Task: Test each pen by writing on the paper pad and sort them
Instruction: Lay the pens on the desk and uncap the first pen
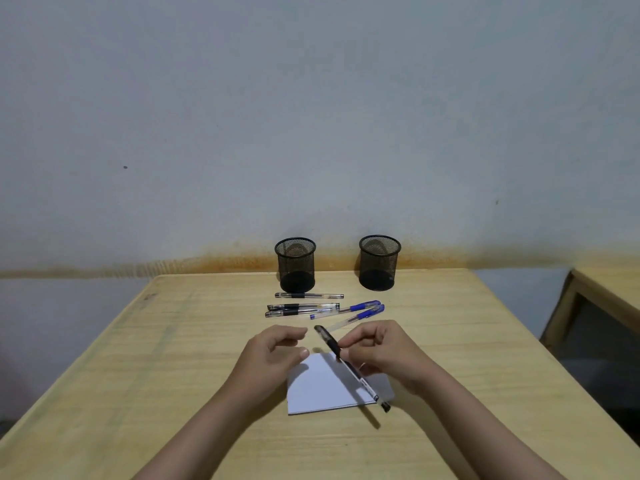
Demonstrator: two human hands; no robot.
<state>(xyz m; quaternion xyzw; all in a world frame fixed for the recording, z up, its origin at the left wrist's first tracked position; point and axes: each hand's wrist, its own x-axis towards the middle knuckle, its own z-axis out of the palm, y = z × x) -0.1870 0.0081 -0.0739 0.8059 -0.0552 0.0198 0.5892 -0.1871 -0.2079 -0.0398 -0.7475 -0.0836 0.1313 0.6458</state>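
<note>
While the right hand (pixel 384 355) pinches the black pen (pixel 349 367) at its grip section between thumb and forefinger, the pen's long axis runs on a slant: its tail end points back and outward past the heel of that hand, over the near right corner of the paper pad (pixel 322 386), and its capped end points forward and inward, toward the gap between the two hands. That capped end lies just beyond the left hand's (pixel 277 351) fingertips, which are loosely curled and hold nothing, thumb and forefinger parted. So the left hand is the nearer one to the cap, and pulling it off would, I judge, mean a short reach inward along the pen's axis. Beyond the fingers lie five more pens (pixel 304 308), three black and two blue, and further off stand two mesh cups (pixel 296 265), both seemingly empty.
</note>
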